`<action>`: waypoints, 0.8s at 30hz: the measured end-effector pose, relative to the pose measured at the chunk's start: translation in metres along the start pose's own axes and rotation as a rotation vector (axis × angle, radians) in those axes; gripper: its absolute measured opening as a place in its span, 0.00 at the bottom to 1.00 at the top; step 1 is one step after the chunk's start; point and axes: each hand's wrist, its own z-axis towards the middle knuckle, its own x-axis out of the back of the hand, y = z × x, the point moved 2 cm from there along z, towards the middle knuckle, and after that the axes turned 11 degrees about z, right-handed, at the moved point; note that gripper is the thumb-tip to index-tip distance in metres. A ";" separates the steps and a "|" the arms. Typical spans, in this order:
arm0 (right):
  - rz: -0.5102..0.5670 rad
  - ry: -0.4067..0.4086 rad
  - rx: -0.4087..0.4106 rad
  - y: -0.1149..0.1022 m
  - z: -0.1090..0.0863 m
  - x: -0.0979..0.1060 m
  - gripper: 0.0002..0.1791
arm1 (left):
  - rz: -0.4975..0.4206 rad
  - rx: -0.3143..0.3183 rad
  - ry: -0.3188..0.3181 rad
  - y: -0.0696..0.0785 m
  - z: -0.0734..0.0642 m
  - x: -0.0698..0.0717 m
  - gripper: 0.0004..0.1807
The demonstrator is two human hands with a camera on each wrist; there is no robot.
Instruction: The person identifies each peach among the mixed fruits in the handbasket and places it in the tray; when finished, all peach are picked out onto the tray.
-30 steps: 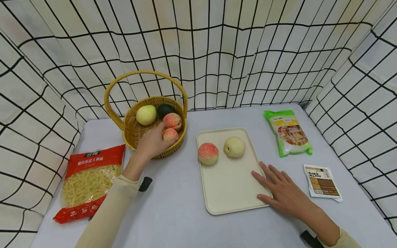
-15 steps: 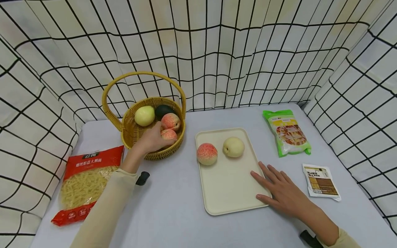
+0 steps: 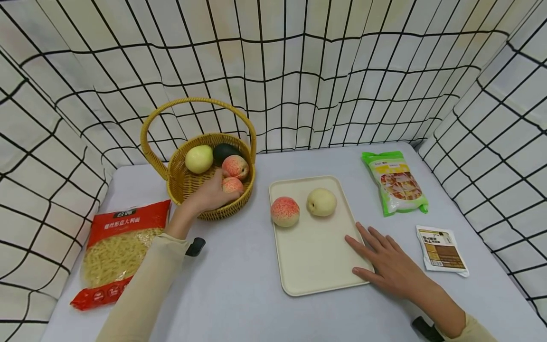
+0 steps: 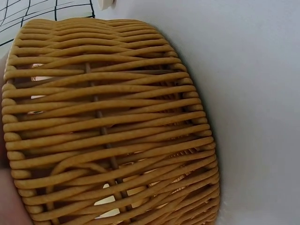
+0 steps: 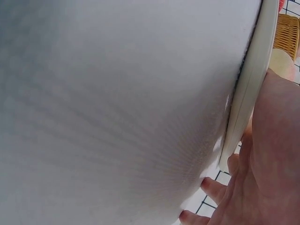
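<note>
A yellow wicker basket (image 3: 181, 183) with a tall handle holds a yellow-green fruit (image 3: 199, 159), a dark oval fruit (image 3: 225, 153) and two red-speckled peaches. My left hand (image 3: 205, 195) reaches over the basket's front rim and holds the front peach (image 3: 232, 185), with the rear peach (image 3: 235, 167) just behind it. In the left wrist view the basket's woven wall (image 4: 108, 122) hides most of the hand. My right hand (image 3: 384, 263) rests with spread fingers on the right edge of a cream tray (image 3: 316, 256). On the tray sit another peach (image 3: 285, 212) and a pale yellow fruit (image 3: 321, 202).
A red bag of pasta (image 3: 124, 251) lies at the left, beside my left sleeve. Over to the right are a green food packet (image 3: 395, 183) and a small brown-and-white packet (image 3: 442, 251). Black netting (image 3: 282, 76) over white cloth encloses the table's back and sides.
</note>
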 end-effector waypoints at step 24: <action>-0.011 0.006 0.002 0.000 0.000 -0.002 0.41 | -0.008 -0.042 -0.011 -0.005 -0.001 -0.004 0.47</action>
